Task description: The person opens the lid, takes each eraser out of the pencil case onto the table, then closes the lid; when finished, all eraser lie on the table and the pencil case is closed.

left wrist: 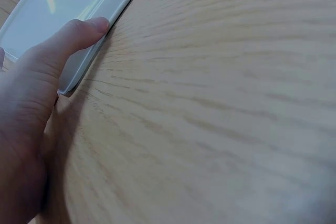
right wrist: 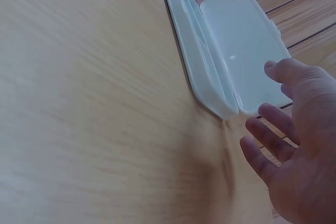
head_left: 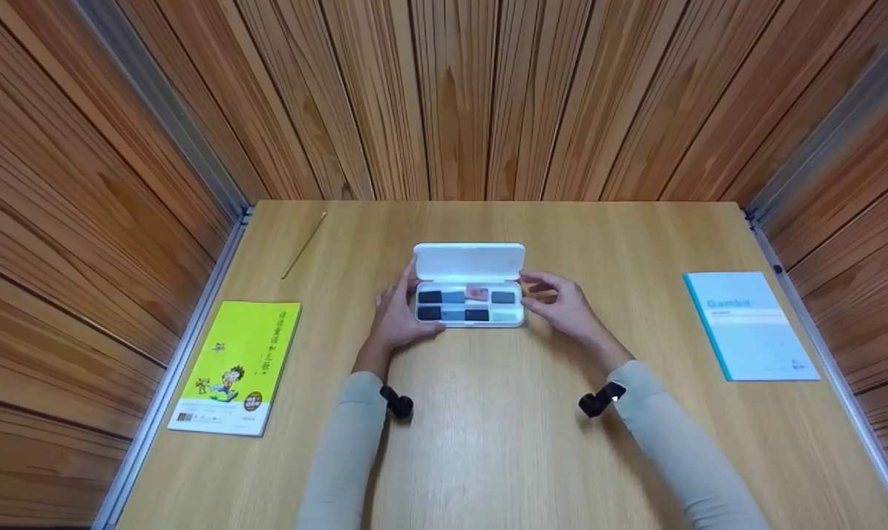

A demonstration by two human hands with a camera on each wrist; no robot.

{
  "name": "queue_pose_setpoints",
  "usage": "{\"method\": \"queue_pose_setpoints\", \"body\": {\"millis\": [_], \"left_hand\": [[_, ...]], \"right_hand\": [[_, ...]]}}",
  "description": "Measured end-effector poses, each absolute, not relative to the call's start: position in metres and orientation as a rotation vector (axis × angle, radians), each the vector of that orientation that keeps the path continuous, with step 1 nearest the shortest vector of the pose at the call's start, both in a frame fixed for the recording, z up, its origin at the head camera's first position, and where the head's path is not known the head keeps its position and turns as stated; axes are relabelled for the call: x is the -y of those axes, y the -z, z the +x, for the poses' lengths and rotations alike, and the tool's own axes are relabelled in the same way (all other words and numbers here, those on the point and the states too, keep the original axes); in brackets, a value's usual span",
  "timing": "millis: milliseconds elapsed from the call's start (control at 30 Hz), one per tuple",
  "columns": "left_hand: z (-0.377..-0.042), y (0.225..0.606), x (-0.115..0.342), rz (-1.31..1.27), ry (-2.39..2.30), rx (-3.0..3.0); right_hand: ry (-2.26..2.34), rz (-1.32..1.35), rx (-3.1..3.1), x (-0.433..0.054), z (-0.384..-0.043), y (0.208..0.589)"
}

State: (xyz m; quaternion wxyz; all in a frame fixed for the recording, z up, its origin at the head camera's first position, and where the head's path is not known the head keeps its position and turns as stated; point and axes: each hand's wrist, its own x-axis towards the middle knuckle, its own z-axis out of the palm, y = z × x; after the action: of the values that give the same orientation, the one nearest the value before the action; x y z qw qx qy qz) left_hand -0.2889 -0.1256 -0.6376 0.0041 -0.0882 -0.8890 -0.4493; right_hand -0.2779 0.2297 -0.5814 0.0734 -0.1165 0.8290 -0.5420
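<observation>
A white hinged case (head_left: 470, 324), like a paint box, stands on the table with its lid (head_left: 470, 261) raised at the back. Inside are two rows of rectangular blocks, some dark, others blue, pinkish or pale green. My left hand (head_left: 398, 313) grips the case at its left end; in the left wrist view the thumb (left wrist: 86, 31) lies on the front rim. Beside the right end is my right hand (head_left: 568, 303). Seen from the right wrist, its fingers (right wrist: 273, 137) are loosely bent and apart, holding nothing. Whether a fingertip touches the case is unclear.
On the left of the table (head_left: 488, 442) lies a yellow-green book (head_left: 245, 353), with a thin gold-coloured stick (head_left: 304, 245) behind it. A pale blue booklet (head_left: 749, 331) lies at the right. Wood-panelled walls (head_left: 459, 103) border the back and both sides.
</observation>
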Motion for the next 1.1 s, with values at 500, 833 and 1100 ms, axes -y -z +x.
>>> {"method": "queue_pose_setpoints", "body": {"millis": [500, 833, 1100], "left_hand": [[-0.291, 0.637, 0.125, -0.261, 1.385, 2.804], [-0.290, 0.637, 0.125, -0.251, 1.386, 2.810], [-0.290, 0.637, 0.125, -0.261, 1.391, 2.807]], "right_hand": [[1.501, -0.428, -2.503, -0.206, -0.287, 0.585], [1.408, -0.365, -2.515, -0.200, -0.291, 0.591], [1.331, -0.378, -2.547, -0.197, -0.292, 0.593]]}}
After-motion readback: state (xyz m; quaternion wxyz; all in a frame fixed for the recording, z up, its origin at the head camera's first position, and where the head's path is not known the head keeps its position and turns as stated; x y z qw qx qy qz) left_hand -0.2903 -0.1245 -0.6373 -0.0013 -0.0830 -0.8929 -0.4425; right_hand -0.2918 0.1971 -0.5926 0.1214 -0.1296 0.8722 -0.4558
